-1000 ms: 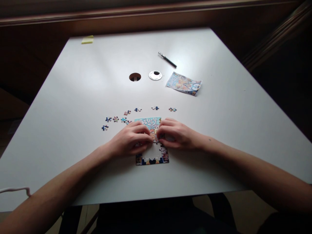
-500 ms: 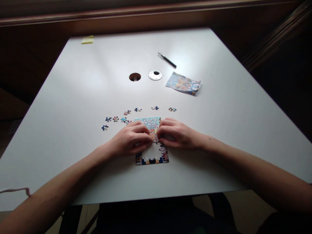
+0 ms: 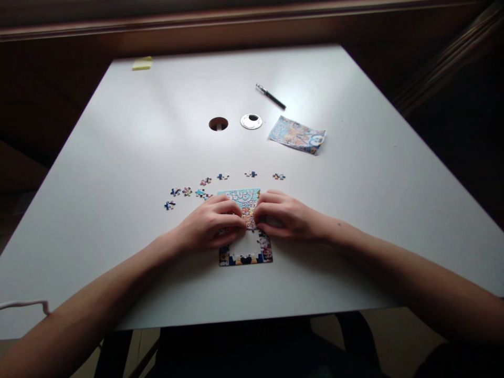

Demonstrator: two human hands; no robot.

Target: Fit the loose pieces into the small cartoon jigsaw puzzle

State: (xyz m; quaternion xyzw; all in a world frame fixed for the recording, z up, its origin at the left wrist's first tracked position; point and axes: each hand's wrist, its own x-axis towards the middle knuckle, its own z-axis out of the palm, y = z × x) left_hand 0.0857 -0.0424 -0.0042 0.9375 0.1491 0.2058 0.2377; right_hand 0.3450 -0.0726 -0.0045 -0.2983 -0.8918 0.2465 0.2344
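Note:
A partly assembled jigsaw puzzle point(image 3: 246, 259) lies flat near the table's front edge. Its top is light blue with white lettering, and a white gap opens within the lower border. My left hand point(image 3: 212, 220) rests over the puzzle's left side, fingers curled and pressed together near the gap's upper edge. From the right, my right hand point(image 3: 289, 216) curls in the same way, thumb and fingertips on the puzzle. Both hands cover parts of the picture. Whether a single loose piece is pinched between the fingertips is hidden.
Several loose puzzle pieces point(image 3: 187, 192) lie in an arc behind the puzzle. Farther back are a picture sheet point(image 3: 298, 135), a pen point(image 3: 271, 96), a round cable hole point(image 3: 218, 124) and its silver cover point(image 3: 251, 122). A yellow sticky note point(image 3: 142, 63) and white cable point(image 3: 27, 303) are also on the table.

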